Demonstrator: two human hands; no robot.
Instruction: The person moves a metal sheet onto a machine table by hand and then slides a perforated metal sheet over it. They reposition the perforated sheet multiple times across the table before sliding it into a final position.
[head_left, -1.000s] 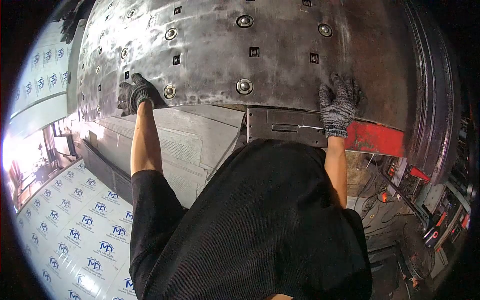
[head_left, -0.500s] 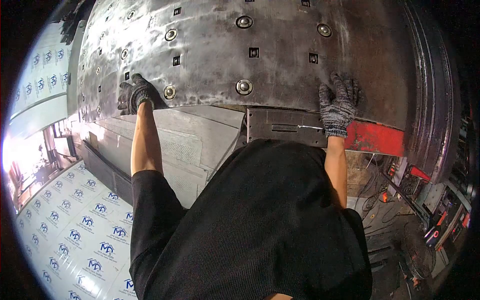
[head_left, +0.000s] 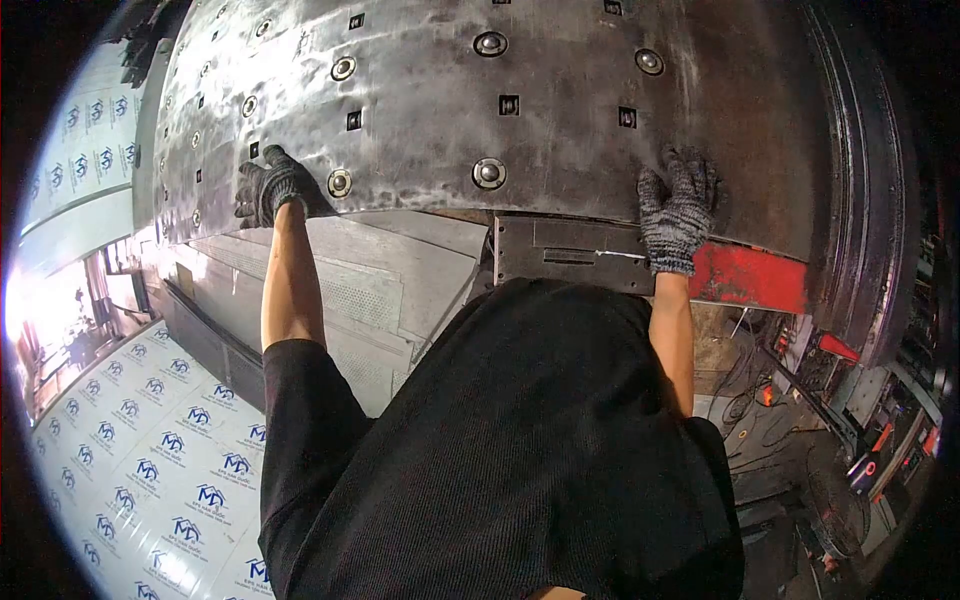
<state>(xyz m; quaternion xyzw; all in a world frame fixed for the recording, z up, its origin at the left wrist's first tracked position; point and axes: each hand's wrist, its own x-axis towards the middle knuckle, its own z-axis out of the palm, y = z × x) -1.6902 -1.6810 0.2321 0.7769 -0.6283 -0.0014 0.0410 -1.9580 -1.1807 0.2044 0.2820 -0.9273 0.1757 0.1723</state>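
A large worn metal machine table (head_left: pixel 430 130) fills the top of the view, set with round ball rollers (head_left: pixel 489 174) and small square slots. My left hand (head_left: pixel 268 188), in a grey knit glove, lies on its near edge at the left with fingers spread. Close to that hand sits another ball roller (head_left: pixel 340 183). At the right, my right hand (head_left: pixel 680 208) in a matching glove rests flat on the same edge, fingers stretched forward. No object shows in either hand.
Below the table edge are a dark metal panel (head_left: pixel 570 255) and a red painted plate (head_left: pixel 750 277). Stacked white sheets with blue logos (head_left: pixel 150 470) lie at lower left. Cables and tools (head_left: pixel 870 460) crowd the lower right. A grey perforated sheet (head_left: pixel 350 280) stands below my left hand.
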